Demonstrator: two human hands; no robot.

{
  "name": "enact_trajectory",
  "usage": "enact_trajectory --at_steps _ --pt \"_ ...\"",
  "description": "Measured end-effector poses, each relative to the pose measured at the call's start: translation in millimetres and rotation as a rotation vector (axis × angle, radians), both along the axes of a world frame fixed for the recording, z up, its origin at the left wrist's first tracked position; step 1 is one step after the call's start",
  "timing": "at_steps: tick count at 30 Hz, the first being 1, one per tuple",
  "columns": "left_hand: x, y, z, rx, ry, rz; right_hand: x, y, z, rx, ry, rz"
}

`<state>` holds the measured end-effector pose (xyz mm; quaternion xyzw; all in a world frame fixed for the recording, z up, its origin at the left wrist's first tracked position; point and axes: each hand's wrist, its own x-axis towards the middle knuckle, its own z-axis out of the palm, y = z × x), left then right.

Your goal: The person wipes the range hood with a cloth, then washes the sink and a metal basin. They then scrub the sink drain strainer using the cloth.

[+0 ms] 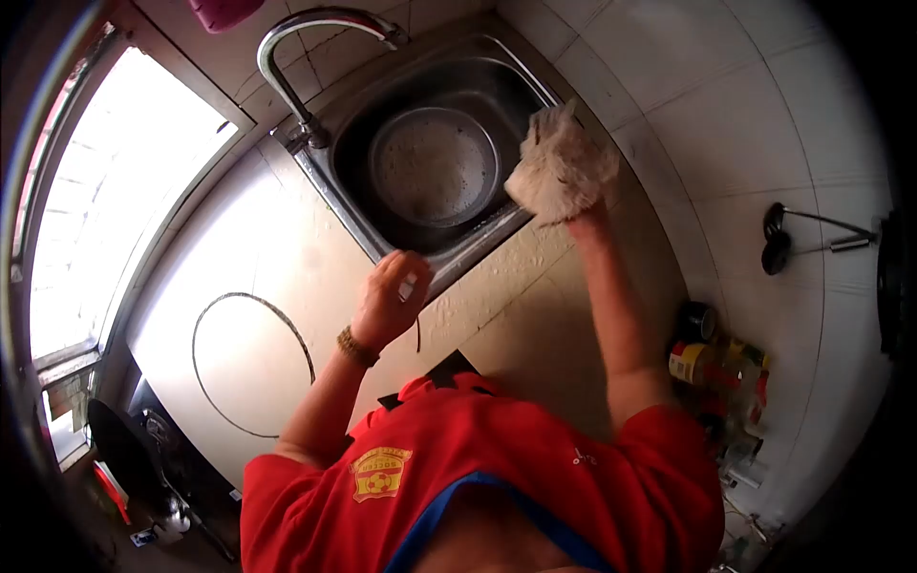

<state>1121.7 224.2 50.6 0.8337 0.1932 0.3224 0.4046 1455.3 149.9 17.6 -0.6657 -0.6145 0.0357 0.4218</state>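
Observation:
My right hand (579,216) is mostly hidden behind a crumpled, pale beige cloth (559,172), which it grips over the right rim of the sink. My left hand (387,294) is closed at the sink's front edge, its fingers curled. A small white patch shows at that hand, too small to name. Inside the metal sink (353,143) sits a round metal basin (435,164) with cloudy, speckled liquid in it.
A curved chrome faucet (272,67) rises at the sink's back left. Water drops dot the counter (497,315), where a thin dark ring (196,334) lies at left. Bottles (712,368) stand at the right wall; black utensils (776,250) hang above. A bright window (115,191) is left.

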Motion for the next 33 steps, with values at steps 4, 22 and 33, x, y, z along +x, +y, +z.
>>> enact_trajectory --at_steps 4,22,33 --pt "-15 13 -4 -0.340 0.125 0.191 53 89 82 -0.309 -0.632 0.309" --pt "35 63 -33 -0.484 0.327 0.165 125 171 -157 -0.779 -0.586 0.013" --pt "-30 51 -12 -0.494 0.157 0.175 44 103 -44 -1.606 -0.126 0.255"
